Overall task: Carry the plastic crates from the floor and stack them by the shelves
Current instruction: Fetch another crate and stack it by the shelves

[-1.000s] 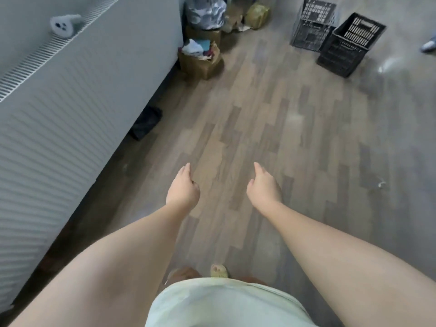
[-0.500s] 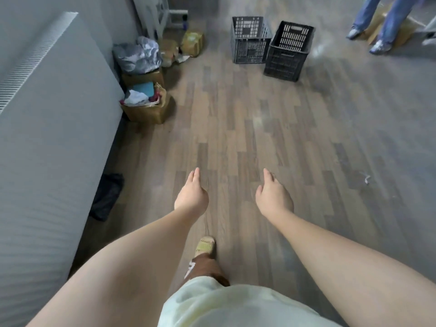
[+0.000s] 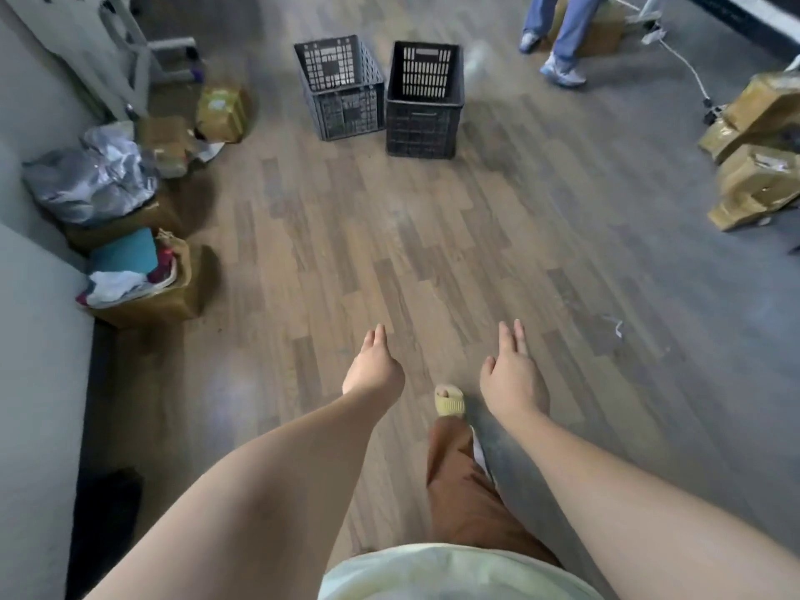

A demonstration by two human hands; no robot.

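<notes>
A: Where are the crates?
B: On the wood floor (image 3: 433, 236), far ahead. The grey crate (image 3: 340, 86) stands just beside the black crate (image 3: 423, 99), both upright, nothing inside.
A: And the hands?
B: Left hand (image 3: 373, 366) and right hand (image 3: 511, 374) are out in front, fingers relaxed, holding nothing, well apart from the crates.
A: Other ppl?
B: Legs in blue trousers (image 3: 558, 32) behind the crates; cardboard boxes (image 3: 755, 158) at right.

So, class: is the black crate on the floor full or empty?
Empty. The black crate stands upright beside the grey crate, and its slotted bottom shows through the open top with nothing inside.
</notes>
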